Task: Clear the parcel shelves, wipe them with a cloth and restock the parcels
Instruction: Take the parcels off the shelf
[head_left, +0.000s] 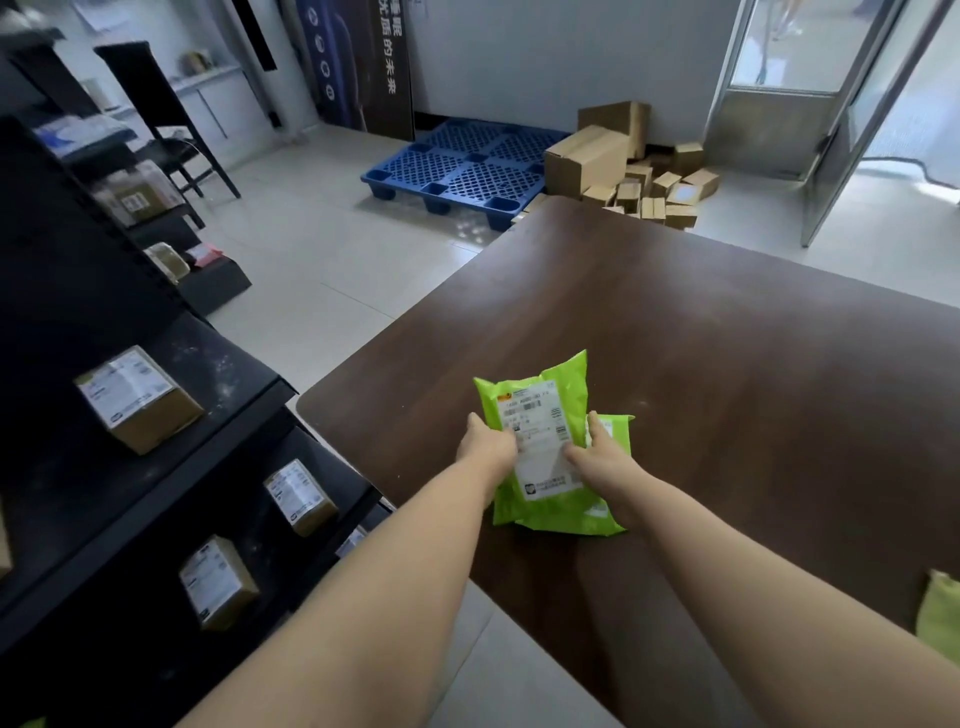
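Observation:
A green mailer bag parcel (540, 400) with a white label lies on the dark brown table (727, 364), stacked on a second green bag (615, 431). My left hand (485, 444) grips the top bag's left edge. My right hand (597, 452) grips its right side, with the thumb on the label. The black parcel shelves (156, 467) stand at the left. A cardboard box (137, 397) sits on the upper shelf, and two smaller boxes (301, 496) (218, 582) sit on lower shelves.
Another green item (940, 613) shows at the table's right edge. On the tiled floor beyond lie a blue plastic pallet (467, 166) and a heap of cardboard boxes (634, 166). A black chair (161, 109) stands at the back left, a glass door (841, 119) at the right.

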